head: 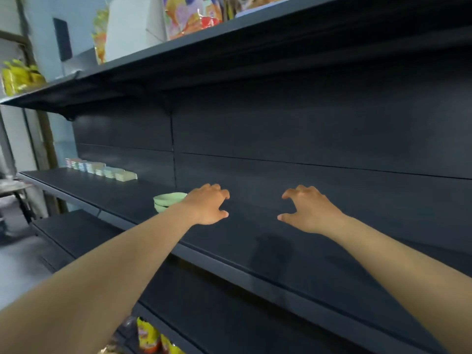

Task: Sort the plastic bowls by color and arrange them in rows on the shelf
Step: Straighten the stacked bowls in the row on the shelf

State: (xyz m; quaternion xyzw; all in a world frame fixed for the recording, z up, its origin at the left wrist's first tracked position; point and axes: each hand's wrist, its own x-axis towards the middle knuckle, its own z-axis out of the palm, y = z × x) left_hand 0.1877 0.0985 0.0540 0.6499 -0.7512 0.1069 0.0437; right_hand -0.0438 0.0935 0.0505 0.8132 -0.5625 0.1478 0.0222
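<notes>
The dark grey metal shelf (255, 241) runs across the view from lower right to far left, backed by dark panels. Both arms reach over this shelf. The left hand (208, 204) hovers above the board with fingers loosely curled and spread, holding nothing. The right hand (307, 209) hovers to the right of it, well apart, fingers likewise curled and spread, holding nothing.

Pale green bowls (169, 200), apparently two nested in a short stack, sit on the shelf just left of the left hand, partly hidden by the wrist. Farther left along the shelf, against the back panel, stands a row of pastel stacks (101, 168); the blur prevents saying what they are.

Above the shelf, an upper board (178, 54) carries colourful packets (191, 16). Below the shelf, yellow snack packets (149, 338) show. Left of the shelf lies a pale wall and grey floor.
</notes>
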